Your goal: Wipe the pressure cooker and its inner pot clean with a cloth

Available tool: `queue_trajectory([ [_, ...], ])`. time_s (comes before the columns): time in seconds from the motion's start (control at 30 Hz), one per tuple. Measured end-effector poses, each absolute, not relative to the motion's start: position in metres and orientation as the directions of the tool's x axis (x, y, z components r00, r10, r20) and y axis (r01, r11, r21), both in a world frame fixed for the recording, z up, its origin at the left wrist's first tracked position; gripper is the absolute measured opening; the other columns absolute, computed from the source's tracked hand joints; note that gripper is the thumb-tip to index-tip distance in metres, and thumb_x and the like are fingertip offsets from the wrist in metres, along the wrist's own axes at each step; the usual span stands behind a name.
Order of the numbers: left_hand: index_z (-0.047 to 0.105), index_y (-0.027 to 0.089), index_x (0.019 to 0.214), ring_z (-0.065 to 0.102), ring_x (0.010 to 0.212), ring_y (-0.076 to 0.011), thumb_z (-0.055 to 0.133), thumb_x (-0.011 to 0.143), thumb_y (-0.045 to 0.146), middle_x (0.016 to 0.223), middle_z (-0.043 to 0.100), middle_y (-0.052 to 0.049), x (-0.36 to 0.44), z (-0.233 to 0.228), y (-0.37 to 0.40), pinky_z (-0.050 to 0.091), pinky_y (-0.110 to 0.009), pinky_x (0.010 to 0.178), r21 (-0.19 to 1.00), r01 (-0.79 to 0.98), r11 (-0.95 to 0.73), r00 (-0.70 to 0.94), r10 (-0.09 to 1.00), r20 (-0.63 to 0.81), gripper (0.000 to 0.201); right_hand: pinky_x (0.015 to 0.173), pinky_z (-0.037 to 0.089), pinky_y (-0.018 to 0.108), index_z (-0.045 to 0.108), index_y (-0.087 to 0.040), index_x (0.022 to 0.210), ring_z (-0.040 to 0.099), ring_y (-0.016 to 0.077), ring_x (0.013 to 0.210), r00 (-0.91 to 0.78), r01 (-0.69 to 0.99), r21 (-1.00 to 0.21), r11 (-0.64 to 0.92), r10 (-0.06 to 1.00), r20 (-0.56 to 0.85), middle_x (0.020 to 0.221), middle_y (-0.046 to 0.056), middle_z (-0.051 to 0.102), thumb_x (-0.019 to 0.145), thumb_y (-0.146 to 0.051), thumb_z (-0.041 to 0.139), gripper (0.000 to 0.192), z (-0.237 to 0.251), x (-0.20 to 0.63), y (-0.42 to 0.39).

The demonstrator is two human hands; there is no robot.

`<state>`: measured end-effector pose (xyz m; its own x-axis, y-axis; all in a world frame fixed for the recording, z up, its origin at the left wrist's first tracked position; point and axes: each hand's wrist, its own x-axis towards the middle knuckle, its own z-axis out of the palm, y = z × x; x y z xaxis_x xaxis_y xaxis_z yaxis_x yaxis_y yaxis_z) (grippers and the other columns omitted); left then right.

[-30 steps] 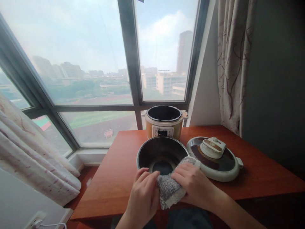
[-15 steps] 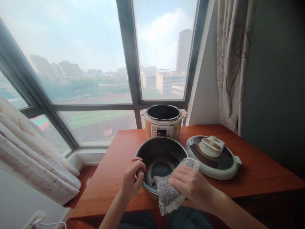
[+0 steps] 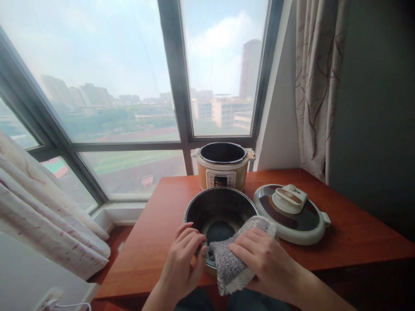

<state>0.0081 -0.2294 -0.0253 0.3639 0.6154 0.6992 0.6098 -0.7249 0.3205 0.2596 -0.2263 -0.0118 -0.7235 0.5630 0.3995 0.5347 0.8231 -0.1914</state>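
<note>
Two hands work at the near edge of a reddish-brown tabletop [image 3: 155, 242] set against a big window [image 3: 129, 86], and every place here is told from the dark inner pot [image 3: 220, 216] standing at that near edge. Behind the pot, by the glass, stands the yellow cooker body [image 3: 223, 170], uncovered and dark inside. Just right of the pot, close beside its rim, the cooker's round lid [image 3: 293, 214] lies flat with its white handle up. Patterned curtains hang far to the right [image 3: 317, 86] and low to the left [image 3: 48, 216] of the pot. Over the pot's near right rim drapes a grey and white cloth [image 3: 231, 263], one end down inside the bowl and the other hanging outside toward the person. The right hand [image 3: 262, 259] lies on the cloth with its fingers flat, pressing it against the rim; its grip is spread over the fabric rather than closed around it. The left hand [image 3: 183, 263] sits at the pot's near left rim, fingers curled, their tips at the cloth's inner edge; whether they pinch the cloth or the rim cannot be told. Against half a second ago, the left hand has slid along the rim toward the cloth, and the right hand and cloth have shifted slightly to the right.
</note>
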Motion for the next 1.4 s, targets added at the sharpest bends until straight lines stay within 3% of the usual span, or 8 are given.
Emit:
queue_trajectory([
  [0.23,0.052,0.022,0.080,0.058,0.068,-0.0175,0.039,0.090,0.007,0.070,0.059,-0.002,0.030,-0.036,-0.249,0.051,-0.042,0.088,0.275,0.609,-0.744,0.330,0.553,0.765,0.023,0.079,0.047,0.040,0.056,-0.010,0.126,0.066,0.0280,0.089,-0.725,0.492,-0.062,0.868,0.449,0.522,0.106,0.013,0.073,0.089,-0.033,0.063,0.044,-0.027,0.236,-0.243],
  [0.43,0.045,0.022,0.067,0.052,0.062,-0.0150,0.037,0.096,0.013,0.061,0.051,0.001,0.006,-0.033,-0.222,0.051,-0.040,0.086,0.319,0.539,-0.780,0.386,0.565,0.729,0.032,0.075,0.044,0.036,0.058,-0.016,0.118,0.063,0.0250,0.086,-0.807,0.502,-0.084,0.861,0.501,0.313,0.100,0.008,0.070,0.091,-0.041,0.066,0.037,-0.006,0.245,-0.236],
  [0.57,0.042,0.022,0.062,0.052,0.062,-0.0151,0.033,0.101,0.021,0.059,0.049,0.001,-0.014,-0.029,-0.202,0.051,-0.040,0.087,0.402,0.441,-0.803,0.387,0.574,0.722,0.040,0.077,0.042,0.035,0.059,-0.019,0.108,0.061,0.0232,0.088,-0.860,0.459,-0.111,0.882,0.472,0.193,0.097,0.005,0.069,0.092,-0.040,0.065,0.027,0.009,0.268,-0.223],
  [0.73,0.042,0.022,0.061,0.055,0.066,-0.0164,0.036,0.102,0.027,0.058,0.049,0.000,-0.028,-0.025,-0.184,0.050,-0.042,0.090,0.476,0.395,-0.786,0.372,0.610,0.699,0.042,0.095,0.039,0.038,0.061,-0.020,0.106,0.060,0.0230,0.098,-0.865,0.444,-0.157,0.882,0.467,0.183,0.104,0.005,0.069,0.091,-0.032,0.066,0.020,0.012,0.297,-0.204],
  [0.9,0.048,0.021,0.070,0.057,0.074,-0.0171,0.039,0.098,0.017,0.068,0.057,-0.001,-0.017,-0.026,-0.196,0.049,-0.040,0.089,0.377,0.485,-0.789,0.327,0.564,0.758,0.030,0.098,0.036,0.039,0.062,-0.021,0.110,0.059,0.0231,0.102,-0.828,0.490,-0.165,0.856,0.516,0.221,0.110,0.005,0.068,0.089,-0.032,0.069,0.024,0.004,0.299,-0.201],
  [1.07,0.053,0.021,0.085,0.059,0.081,-0.0182,0.045,0.088,0.008,0.081,0.062,-0.003,0.023,-0.026,-0.240,0.046,-0.043,0.098,0.268,0.627,-0.732,0.399,0.597,0.696,0.016,0.084,0.038,0.039,0.062,-0.019,0.102,0.059,0.0248,0.091,-0.782,0.567,-0.039,0.823,0.553,0.287,0.098,0.004,0.068,0.087,-0.042,0.072,0.028,0.001,0.272,-0.209],
  [1.17,0.053,0.019,0.094,0.060,0.088,-0.0208,0.041,0.084,0.007,0.088,0.062,-0.007,0.040,-0.029,-0.254,0.044,-0.045,0.102,0.250,0.668,-0.701,0.392,0.617,0.683,0.020,0.078,0.037,0.039,0.062,-0.018,0.098,0.058,0.0249,0.085,-0.752,0.604,0.003,0.797,0.569,0.333,0.093,0.005,0.068,0.087,-0.045,0.072,0.030,0.000,0.255,-0.216],
  [1.4,0.042,0.023,0.074,0.049,0.067,-0.0166,0.041,0.083,0.009,0.067,0.046,0.001,0.034,-0.038,-0.231,0.048,-0.042,0.089,0.291,0.653,-0.699,0.311,0.598,0.739,0.016,0.081,0.038,0.038,0.060,-0.018,0.107,0.058,0.0248,0.090,-0.759,0.573,-0.075,0.816,0.562,0.329,0.098,0.006,0.068,0.093,-0.046,0.064,0.031,-0.006,0.248,-0.219],
])
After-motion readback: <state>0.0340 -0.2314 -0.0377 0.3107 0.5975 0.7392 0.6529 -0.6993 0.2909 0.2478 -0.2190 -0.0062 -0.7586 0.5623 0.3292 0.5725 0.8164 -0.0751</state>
